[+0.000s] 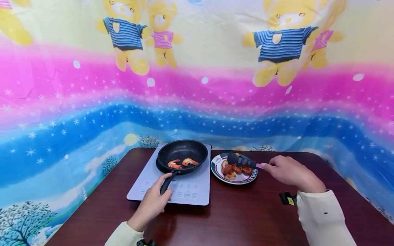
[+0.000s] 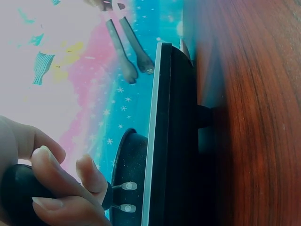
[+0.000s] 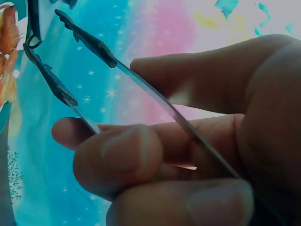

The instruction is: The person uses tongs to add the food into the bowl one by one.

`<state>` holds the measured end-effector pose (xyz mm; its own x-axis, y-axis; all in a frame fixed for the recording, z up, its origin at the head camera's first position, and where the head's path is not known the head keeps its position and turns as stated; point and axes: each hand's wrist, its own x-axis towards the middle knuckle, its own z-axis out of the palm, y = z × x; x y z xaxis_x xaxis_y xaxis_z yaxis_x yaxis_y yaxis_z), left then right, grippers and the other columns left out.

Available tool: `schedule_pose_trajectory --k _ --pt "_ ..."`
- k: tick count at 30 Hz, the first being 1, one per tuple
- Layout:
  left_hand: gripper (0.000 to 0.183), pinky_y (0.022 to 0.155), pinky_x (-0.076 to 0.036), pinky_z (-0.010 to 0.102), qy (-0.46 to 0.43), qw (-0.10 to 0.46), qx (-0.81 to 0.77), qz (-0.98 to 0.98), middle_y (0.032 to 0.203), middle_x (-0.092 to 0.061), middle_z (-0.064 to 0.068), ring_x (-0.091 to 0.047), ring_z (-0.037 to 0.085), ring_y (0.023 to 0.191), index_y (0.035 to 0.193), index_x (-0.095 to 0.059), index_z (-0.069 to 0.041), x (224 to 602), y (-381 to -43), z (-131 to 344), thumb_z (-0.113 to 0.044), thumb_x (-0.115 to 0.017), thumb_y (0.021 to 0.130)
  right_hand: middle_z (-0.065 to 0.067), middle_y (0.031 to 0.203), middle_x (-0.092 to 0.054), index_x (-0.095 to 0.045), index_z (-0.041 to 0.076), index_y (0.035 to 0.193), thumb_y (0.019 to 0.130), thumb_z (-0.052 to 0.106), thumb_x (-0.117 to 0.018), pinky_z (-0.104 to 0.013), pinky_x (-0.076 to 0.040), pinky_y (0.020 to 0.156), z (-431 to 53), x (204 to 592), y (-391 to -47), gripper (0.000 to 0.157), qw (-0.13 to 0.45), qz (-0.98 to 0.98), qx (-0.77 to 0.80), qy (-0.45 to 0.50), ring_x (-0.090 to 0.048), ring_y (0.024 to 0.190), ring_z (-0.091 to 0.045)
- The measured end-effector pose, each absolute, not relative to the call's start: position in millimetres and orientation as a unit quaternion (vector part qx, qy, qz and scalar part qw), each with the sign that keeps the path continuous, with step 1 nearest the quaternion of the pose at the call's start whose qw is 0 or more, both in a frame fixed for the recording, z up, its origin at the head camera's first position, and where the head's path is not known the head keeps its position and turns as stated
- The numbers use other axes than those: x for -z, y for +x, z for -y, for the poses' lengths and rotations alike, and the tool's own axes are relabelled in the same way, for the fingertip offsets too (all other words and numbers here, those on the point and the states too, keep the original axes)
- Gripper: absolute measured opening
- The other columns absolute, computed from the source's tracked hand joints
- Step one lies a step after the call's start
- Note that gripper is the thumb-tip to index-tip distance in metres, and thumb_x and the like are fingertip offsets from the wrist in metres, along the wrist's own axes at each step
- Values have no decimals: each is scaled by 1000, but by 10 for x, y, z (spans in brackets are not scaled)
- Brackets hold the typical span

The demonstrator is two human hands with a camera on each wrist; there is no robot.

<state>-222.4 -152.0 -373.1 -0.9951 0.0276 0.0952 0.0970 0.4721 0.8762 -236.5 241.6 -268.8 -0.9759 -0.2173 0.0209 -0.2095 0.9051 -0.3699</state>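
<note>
In the head view my left hand grips the black handle of a frying pan. Two orange shrimp lie inside the pan near its front side. My right hand holds kitchen tongs with black tips, which are over a patterned plate of browned food pieces. From the right wrist, the tongs' two arms stand apart between thumb and fingers, and I see nothing between the tips. The left wrist view shows fingers curled round the pan handle.
The pan is on a white induction cooker with touch keys along its front. Both cooker and plate stand on a dark red-brown table. A cloth printed with bears hangs along the back and sides.
</note>
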Motion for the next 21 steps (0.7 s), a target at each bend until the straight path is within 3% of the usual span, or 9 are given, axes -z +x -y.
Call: schedule_pose_trajectory --k 12,21 --pt "54 40 -42 32 -39 34 516 855 75 -60 8 -42 16 42 143 -42 -24 3743 -2232 1525 -12 -52 91 1 57 -38 -56 10 68 96 40 -54 -31 -33 49 -2344 2875 -2515 42 30 -982 170 -76 -36 52 -14" --pt "53 40 -42 32 -37 32 511 858 76 -60 8 -41 16 41 143 -42 -24 3732 -2228 1523 -13 -52 91 -6 69 -47 -60 5 86 98 36 -53 -35 -36 54 -2174 2947 -2550 34 32 -986 154 -59 -45 61 -20"
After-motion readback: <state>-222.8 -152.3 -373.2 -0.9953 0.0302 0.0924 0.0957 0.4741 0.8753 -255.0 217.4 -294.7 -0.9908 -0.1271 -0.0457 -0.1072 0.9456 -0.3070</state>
